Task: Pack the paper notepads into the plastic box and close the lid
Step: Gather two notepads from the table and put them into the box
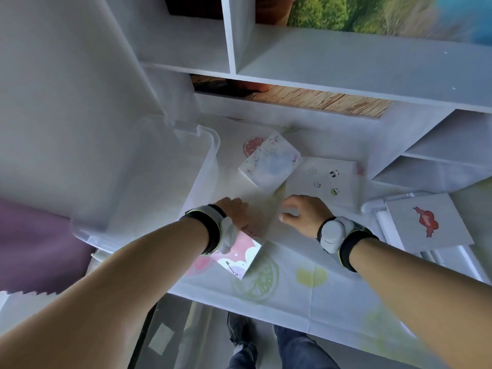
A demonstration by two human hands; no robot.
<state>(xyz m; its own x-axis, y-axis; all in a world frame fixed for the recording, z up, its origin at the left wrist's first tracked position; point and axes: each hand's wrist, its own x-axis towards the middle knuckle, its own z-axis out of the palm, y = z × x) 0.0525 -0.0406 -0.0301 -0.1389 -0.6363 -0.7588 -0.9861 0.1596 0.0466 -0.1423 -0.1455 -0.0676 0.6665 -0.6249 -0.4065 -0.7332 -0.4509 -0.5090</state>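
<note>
A pale, blurred notepad (262, 213) lies on the fruit-print cloth between my hands. My left hand (234, 211) grips its left edge and my right hand (302, 214) curls against its right edge. A pink notepad (239, 255) pokes out from under my left wrist. Farther back a thick pastel notepad (269, 163) rests tilted, partly over a white panda notepad (326, 179). The clear plastic box (149, 187) stands open at the left, just beside my left hand. A white notepad with a red cloud print (428, 222) lies on the clear lid (378, 209) at the right.
White shelving (319, 73) rises right behind the table and at the far right. A white panel (66, 89) looms over the box at the left. The table's front edge (266, 307) is close to me, with my legs and shoes below it.
</note>
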